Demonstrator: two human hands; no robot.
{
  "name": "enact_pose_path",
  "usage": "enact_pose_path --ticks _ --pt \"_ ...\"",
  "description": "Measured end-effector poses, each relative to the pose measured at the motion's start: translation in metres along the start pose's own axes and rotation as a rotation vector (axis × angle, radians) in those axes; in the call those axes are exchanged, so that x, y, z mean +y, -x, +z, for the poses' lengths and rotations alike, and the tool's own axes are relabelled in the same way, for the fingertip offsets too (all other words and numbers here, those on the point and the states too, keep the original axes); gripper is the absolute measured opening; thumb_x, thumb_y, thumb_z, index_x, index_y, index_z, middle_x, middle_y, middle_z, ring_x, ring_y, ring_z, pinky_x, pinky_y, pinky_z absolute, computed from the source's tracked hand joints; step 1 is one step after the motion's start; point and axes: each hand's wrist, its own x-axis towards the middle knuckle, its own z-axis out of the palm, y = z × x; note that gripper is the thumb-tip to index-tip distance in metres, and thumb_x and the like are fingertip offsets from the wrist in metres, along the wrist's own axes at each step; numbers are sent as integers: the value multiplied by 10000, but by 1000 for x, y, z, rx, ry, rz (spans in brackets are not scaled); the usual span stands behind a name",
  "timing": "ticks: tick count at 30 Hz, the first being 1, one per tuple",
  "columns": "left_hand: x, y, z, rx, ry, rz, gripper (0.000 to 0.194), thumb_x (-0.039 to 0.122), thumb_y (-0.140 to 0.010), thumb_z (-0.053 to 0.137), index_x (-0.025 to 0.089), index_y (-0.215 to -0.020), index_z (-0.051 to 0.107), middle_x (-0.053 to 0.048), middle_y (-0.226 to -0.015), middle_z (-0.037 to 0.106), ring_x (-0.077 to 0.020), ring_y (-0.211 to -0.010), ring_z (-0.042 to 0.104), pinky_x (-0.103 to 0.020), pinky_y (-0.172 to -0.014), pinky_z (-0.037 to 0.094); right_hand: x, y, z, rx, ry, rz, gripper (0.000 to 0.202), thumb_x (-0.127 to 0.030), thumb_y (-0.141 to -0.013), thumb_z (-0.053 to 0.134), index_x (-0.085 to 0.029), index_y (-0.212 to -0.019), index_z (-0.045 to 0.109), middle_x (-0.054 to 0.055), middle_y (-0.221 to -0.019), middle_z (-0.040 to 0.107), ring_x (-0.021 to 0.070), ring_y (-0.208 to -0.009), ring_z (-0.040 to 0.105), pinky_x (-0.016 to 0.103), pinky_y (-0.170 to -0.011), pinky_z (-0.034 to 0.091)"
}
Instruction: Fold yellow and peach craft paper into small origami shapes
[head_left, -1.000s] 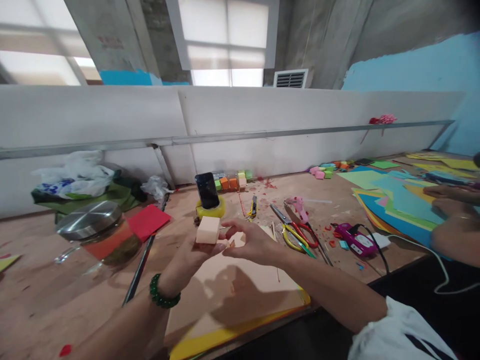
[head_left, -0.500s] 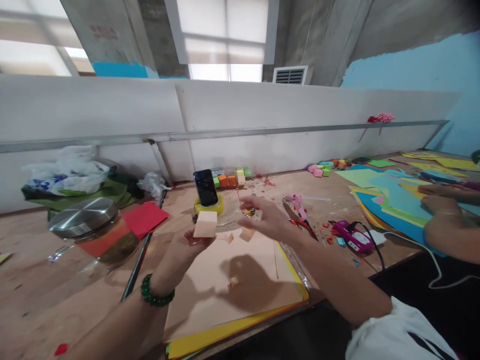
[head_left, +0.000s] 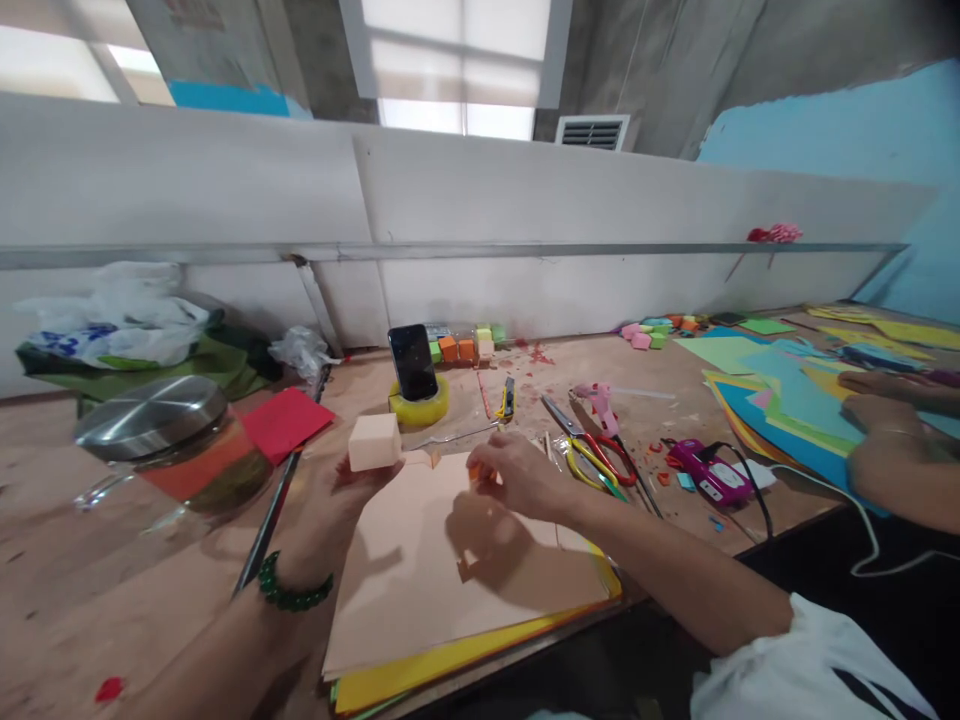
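My left hand [head_left: 352,490], with a green bead bracelet [head_left: 292,590] on its wrist, holds a peach paper cube [head_left: 375,442] at the left edge of the paper stack. Over the stack of peach sheets [head_left: 405,600], my right hand [head_left: 517,475] has its fingers closed in a pinch, with a small orange-looking paper scrap [head_left: 474,474] at the fingertips. Another little paper scrap [head_left: 434,459] lies at the sheets' far edge. Yellow paper [head_left: 450,655] shows beneath the peach sheets.
A phone [head_left: 412,362] leans on a yellow tape roll [head_left: 421,405]. Near my right forearm lie scissors [head_left: 585,440], a pink glue gun [head_left: 600,402] and a purple power strip [head_left: 709,472]. A lidded glass jar [head_left: 202,465] stands left. A co-worker's hands [head_left: 885,420] rest on coloured paper.
My left hand has moved left with the cube, which is now turned. My right hand has come down onto the sheets, its fingers closing from an open spread around a small scrap.
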Motion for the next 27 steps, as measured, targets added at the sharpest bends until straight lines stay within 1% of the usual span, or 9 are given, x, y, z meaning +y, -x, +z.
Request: enact_pose_path --ticks 4,6,8,9,11,15,19,22,27 --pt "-1 2 2 55 8 -17 399 362 -453 883 168 -742 686 -15 -751 700 -206 -743 634 -286 -709 523 -24 13 -5 -125 -35 -213 240 -129 -690 767 -160 -920 705 62 -825 714 218 -879 632 352 -839 469" --pt "-4 4 2 52 0 -76 430 373 -440 884 167 -764 690 -28 -788 710 -222 -778 641 -302 -735 530 -24 24 -16 -67 -148 -281 227 -161 -741 756 -179 -959 698 63 -921 717 196 -937 625 315 -839 486" --pt "-10 6 3 35 -7 -134 468 387 -426 885 163 -790 696 -44 -824 723 -243 -817 648 -324 -766 534 -14 38 -28 55 -206 -315 150 -162 -856 643 -197 -997 678 62 -976 708 169 -959 615 291 -834 496" --pt "-13 7 4 19 -18 -157 475 395 -425 881 161 -796 700 -51 -830 727 -253 -830 650 -335 -776 535 -6 45 -33 99 -159 -307 151 -137 -895 573 -195 -990 675 68 -976 706 169 -948 615 296 -828 497" --pt "-19 9 6 -26 -56 -195 451 399 -440 862 159 -789 707 -62 -831 735 -265 -842 654 -354 -786 534 13 59 -38 99 53 -170 285 -30 -889 471 -190 -991 684 74 -951 694 173 -894 623 288 -768 489" --pt "-25 13 14 -146 -166 -239 325 367 -497 803 165 -738 719 -61 -791 743 -253 -803 656 -344 -758 528 39 77 -29 -65 365 12 343 32 -812 511 -191 -987 704 80 -899 661 195 -835 610 280 -676 442" --pt "-24 16 15 -222 -271 -201 229 353 -533 754 174 -667 707 -32 -684 712 -207 -676 626 -281 -635 499 37 80 -19 -178 436 2 255 -9 -840 558 -184 -977 683 80 -904 653 190 -803 592 277 -647 410" --pt "-21 17 12 -238 -328 -172 225 354 -568 735 172 -699 717 -33 -704 718 -201 -668 626 -267 -618 491 37 77 -16 -231 454 -46 170 -30 -849 575 -156 -910 671 86 -893 651 198 -808 589 289 -654 417" --pt "-17 18 12 -271 -379 -156 253 367 -594 724 171 -755 735 -50 -760 742 -232 -716 656 -275 -612 512 52 74 -9 -212 493 -171 153 -46 -855 577 -141 -745 623 79 -802 627 199 -762 581 301 -634 441"
